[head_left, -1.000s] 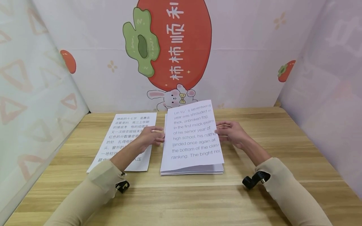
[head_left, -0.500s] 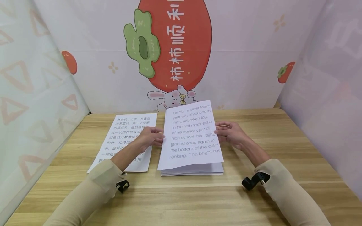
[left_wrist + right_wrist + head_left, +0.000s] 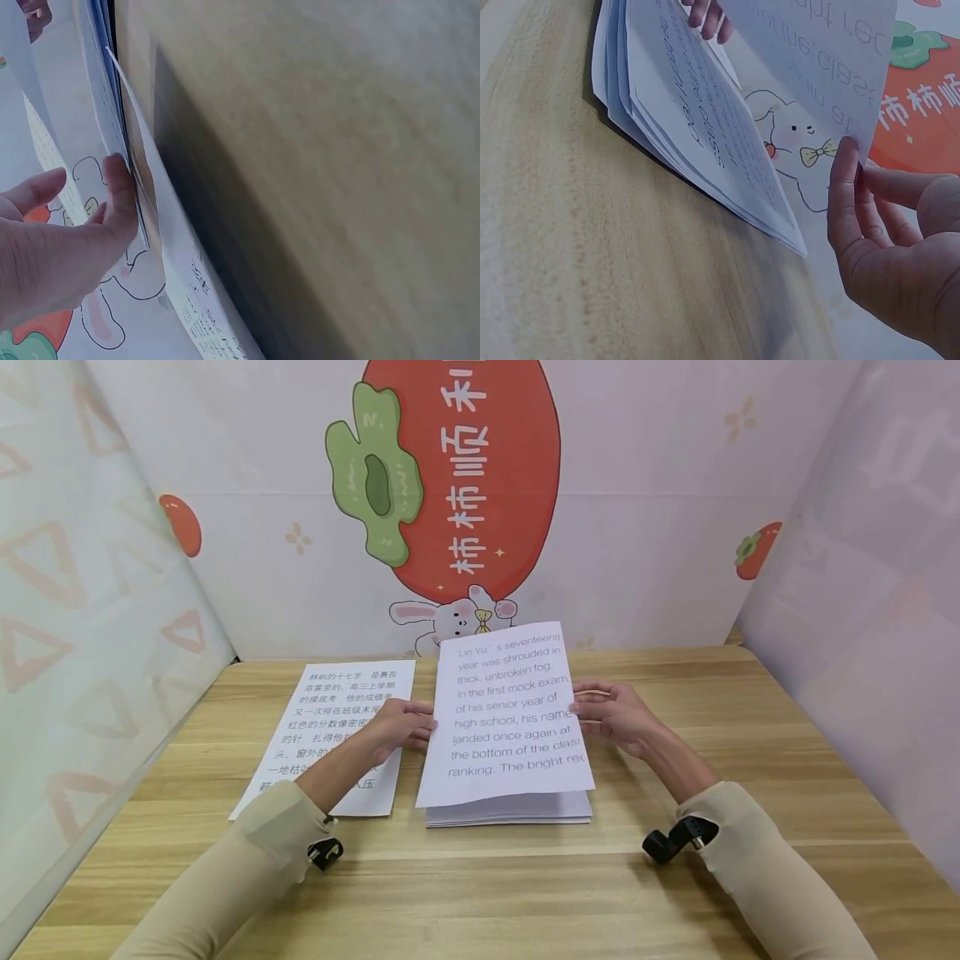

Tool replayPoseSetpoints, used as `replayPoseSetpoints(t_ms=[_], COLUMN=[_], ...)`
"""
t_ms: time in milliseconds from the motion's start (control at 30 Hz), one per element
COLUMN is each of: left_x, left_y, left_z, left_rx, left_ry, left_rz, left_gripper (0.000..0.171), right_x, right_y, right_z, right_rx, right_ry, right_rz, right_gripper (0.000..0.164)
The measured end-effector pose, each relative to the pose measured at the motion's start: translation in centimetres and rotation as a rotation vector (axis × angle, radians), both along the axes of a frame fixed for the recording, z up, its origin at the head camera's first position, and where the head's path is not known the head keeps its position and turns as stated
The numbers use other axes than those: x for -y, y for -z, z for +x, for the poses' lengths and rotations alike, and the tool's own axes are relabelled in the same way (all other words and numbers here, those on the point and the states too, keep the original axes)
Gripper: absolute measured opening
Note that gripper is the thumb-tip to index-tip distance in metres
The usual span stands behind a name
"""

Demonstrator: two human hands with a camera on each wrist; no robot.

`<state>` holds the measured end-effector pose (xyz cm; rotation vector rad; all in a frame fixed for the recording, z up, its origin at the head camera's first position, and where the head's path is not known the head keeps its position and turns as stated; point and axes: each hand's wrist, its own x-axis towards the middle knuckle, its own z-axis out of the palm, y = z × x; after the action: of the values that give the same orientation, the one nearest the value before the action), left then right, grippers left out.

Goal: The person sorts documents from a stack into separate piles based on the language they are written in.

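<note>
A printed sheet of paper (image 3: 510, 714) with large English text is raised and slightly bowed over a stack of paper (image 3: 510, 812) on the table. My right hand (image 3: 618, 718) pinches its right edge between thumb and fingers (image 3: 845, 172), as the right wrist view shows. On the other side, my left hand (image 3: 397, 731) is at the sheet's left edge. In the left wrist view its thumb and forefinger stand apart, the forefinger beside the edge of the stack. The stack's top page, seen from the right wrist, also bears English print.
Left of the stack a sheet with Chinese text (image 3: 330, 714) lies on the wooden table (image 3: 480, 893), partly covered by the left forearm. A white cloth backdrop (image 3: 637, 527) with a persimmon and rabbit print rises behind the table.
The raised sheet's left side has shifted a little left, so its lower left corner now overhangs the stack. Both hands stay nearly where they were.
</note>
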<state>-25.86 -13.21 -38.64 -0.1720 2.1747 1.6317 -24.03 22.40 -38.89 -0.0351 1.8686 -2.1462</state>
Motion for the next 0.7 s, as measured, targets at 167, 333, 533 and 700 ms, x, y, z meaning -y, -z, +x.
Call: replayPoseSetpoints(t_ms=[167, 333, 533, 700], left_x=[-0.2, -0.5, -1.8, -3.7], left_y=[0.0, -0.4, -0.9, -1.1], left_z=[0.0, -0.1, -0.3, -0.7], left_rx=[-0.028, -0.043, -0.025, -0.036], left_ry=[-0.022, -0.031, -0.037, -0.018], left_rz=[0.062, 0.096, 0.113, 0.140], left_gripper=[0.042, 0.041, 0.039, 0.038], right_x=[-0.1, -0.5, -1.6, -3.4], right_y=[0.1, 0.0, -0.1, -0.2], right_z=[0.0, 0.0, 0.0, -0.1], right_rx=[-0.009, -0.004, -0.008, -0.023], right_ry=[-0.003, 0.009, 0.013, 0.027], right_rz=[0.007, 0.043, 0.096, 0.132], right_gripper=[0.022, 0.028, 0.032, 0.030])
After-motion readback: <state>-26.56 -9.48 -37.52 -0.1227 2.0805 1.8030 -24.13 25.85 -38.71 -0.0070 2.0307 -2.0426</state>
